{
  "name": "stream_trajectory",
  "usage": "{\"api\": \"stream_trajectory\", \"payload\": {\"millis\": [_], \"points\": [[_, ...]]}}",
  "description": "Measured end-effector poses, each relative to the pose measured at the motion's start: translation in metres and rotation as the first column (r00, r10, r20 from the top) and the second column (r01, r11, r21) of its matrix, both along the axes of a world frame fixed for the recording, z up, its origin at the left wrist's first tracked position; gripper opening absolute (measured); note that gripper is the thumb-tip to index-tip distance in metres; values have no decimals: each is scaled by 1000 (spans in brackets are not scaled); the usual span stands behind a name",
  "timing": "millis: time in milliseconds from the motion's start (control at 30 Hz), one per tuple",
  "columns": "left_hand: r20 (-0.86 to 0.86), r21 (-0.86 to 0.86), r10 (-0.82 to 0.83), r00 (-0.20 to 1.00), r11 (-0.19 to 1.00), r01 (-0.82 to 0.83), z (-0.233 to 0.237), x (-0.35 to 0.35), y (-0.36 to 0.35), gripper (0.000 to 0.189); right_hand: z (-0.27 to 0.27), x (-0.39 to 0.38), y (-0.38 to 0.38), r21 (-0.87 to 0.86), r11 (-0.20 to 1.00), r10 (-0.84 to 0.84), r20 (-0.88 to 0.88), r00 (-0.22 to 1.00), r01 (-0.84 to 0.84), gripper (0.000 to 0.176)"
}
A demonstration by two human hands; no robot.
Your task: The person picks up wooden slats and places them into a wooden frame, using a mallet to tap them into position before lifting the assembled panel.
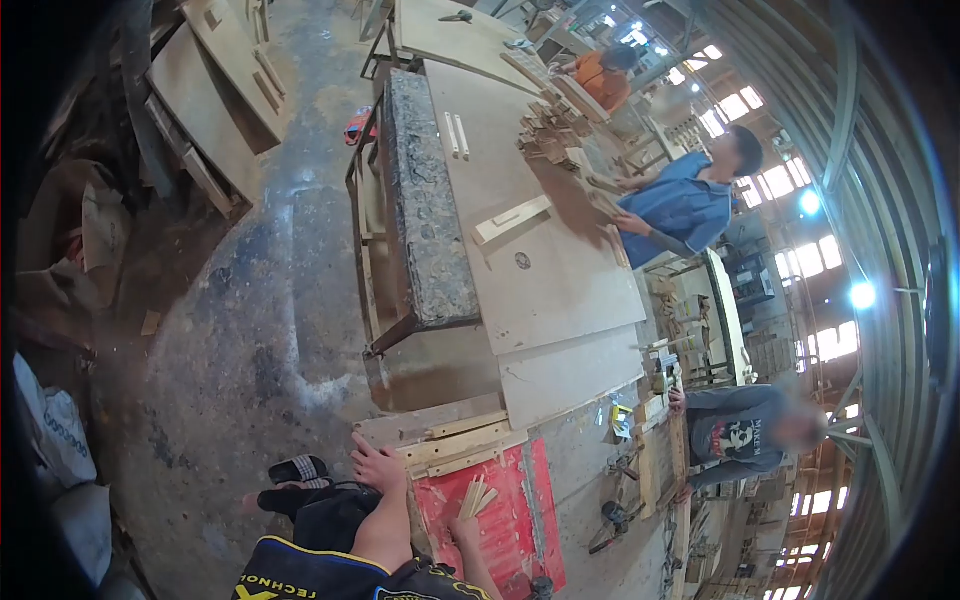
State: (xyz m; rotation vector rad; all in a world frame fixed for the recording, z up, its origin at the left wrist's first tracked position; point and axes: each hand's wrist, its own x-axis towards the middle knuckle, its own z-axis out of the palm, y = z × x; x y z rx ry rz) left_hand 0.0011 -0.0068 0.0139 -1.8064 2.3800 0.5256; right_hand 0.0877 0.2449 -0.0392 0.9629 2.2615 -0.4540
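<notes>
Atop the red board (522, 530) on the counter (580, 455), right hand (463, 527) grips sticks (476, 497); left hand (378, 465) rests open on slats (460, 445); a cluttered workshop surrounds them.

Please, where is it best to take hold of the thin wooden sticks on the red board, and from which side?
Grip the thin wooden sticks at their near ends, where they meet in a bunch; the far ends fan apart. Come from the person's side, as the right hand does there.

sticks (476, 495) half hidden in right hand (463, 527)
</notes>
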Motion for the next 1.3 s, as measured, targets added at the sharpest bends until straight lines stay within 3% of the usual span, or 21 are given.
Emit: {"api": "stream_trajectory", "payload": {"millis": [67, 167, 467, 567, 667, 767, 967, 1300], "points": [[6, -25, -13, 1000, 1000, 13, 0, -1, 0, 76, -8, 0, 6, -26, 1000, 13, -18, 1000, -13, 40], [3, 24, -11, 1000, 1000, 11, 3, -1, -3, 75, 20, -1, -12, -78, 994, 53, -214, 975, -71, 21], [18, 43, -4, 1000, 999, 3, 0, -1, -1, 74, 20, -2, -15, -72, 997, 2, -176, 984, -15, 22], [11, 24, -16, 1000, 1000, 16, 0, 0, 0, 75, 21, 0, -15, -79, 994, 60, -250, 966, -82, 22], [1, 52, -8, 1000, 999, 7, 1, 1, -1, 75, -7, 5, 2, 18, 995, 98, -231, 968, -96, 24], [-2, 24, -13, 1000, 1000, 14, 4, 1, -1, 75, 7, 2, -7, -4, 997, 76, -215, 974, -79, 26], [30, 15, -14, 999, 1000, 14, 5, 1, -1, 75, 20, -6, -9, -10, 999, 44, 2, 999, -44, 47], [36, 11, -11, 999, 1000, 10, 4, 2, 1, 76, 17, -5, -8, -2, 1000, 24, 3, 1000, -24, 52]]}}
